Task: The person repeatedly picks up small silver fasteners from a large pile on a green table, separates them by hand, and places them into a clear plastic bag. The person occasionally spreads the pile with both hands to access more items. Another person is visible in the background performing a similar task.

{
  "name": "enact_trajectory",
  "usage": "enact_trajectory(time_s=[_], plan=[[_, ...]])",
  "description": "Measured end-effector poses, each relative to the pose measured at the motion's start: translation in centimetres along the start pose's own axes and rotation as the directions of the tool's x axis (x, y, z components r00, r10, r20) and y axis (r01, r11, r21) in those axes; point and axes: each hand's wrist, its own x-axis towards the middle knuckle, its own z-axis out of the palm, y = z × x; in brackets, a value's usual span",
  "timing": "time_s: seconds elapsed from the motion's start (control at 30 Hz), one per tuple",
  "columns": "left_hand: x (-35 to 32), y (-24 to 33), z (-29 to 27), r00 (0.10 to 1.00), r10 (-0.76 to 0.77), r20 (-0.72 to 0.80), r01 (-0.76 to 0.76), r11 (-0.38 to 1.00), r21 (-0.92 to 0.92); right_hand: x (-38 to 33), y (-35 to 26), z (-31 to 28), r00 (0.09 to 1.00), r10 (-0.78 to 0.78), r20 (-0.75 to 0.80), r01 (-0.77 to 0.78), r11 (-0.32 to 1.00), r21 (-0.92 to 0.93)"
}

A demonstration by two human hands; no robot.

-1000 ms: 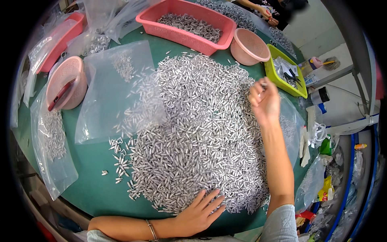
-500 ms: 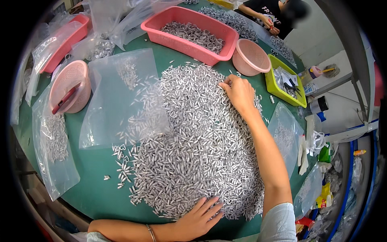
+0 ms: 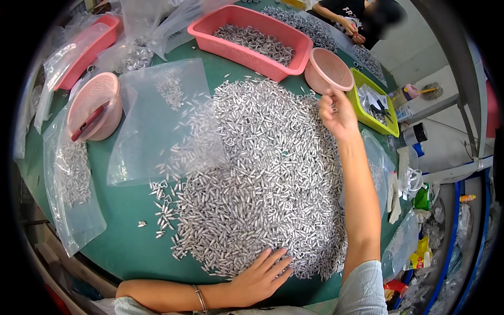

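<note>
A wide heap of small silver bullet-shaped metal pieces point(image 3: 262, 199), with a few open loop-shaped ones among them, covers the middle of the table. My left hand point(image 3: 261, 281) lies open at its near edge, fingers spread over the pieces. Above the heap's far right side is my right hand point(image 3: 338, 114), fingers curled together; whatever they pinch, if anything, is too small to make out. Just beyond that hand stands a round pink basket point(image 3: 328, 73). A clear plastic sheet or bag point(image 3: 142, 126) overlaps the heap's left side.
A long pink basket point(image 3: 247, 52) of silver rings stands at the back. Right of it is a lime-green basket point(image 3: 378, 123) with tools. At left, a round pink basket point(image 3: 97, 113) holds a red-handled tool, near a bag of pieces point(image 3: 73, 173). Another person point(image 3: 354, 23) works at the far right.
My right hand has lifted off the heap's far part and moved right, toward the round pink basket. My left hand stays in place. The view has shifted slightly.
</note>
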Motion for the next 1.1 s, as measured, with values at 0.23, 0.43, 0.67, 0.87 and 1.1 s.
enact_trajectory(time_s=[0.23, 0.43, 0.67, 0.87, 1.1], plan=[[-0.2, -0.2, 0.0, 0.999, -0.015, 0.03, 0.016, 0.999, -0.031, 2.0, 4.7, 2.4, 0.871, -0.31, 0.382, 0.262, -0.366, -0.893], [-0.3, -0.1, -0.1, 1.0, -0.015, 0.015, 0.016, 1.0, -0.018, 2.0, 1.9, 2.1, 0.963, -0.224, 0.152, 0.234, 0.41, -0.882], [-0.1, -0.1, 0.0, 1.0, -0.007, 0.008, 0.007, 1.0, 0.006, 1.3, 0.1, 2.1, 0.999, -0.031, -0.03, 0.033, 0.997, 0.07], [-0.2, -0.1, 0.1, 1.0, -0.005, 0.018, 0.006, 1.0, -0.015, 3.4, 1.8, -0.1, 0.896, -0.312, 0.317, 0.219, -0.312, -0.924], [-0.3, -0.1, -0.1, 1.0, -0.008, 0.013, 0.008, 1.0, -0.017, 2.4, 2.0, 1.8, 0.945, -0.19, 0.266, 0.166, -0.422, -0.891]])
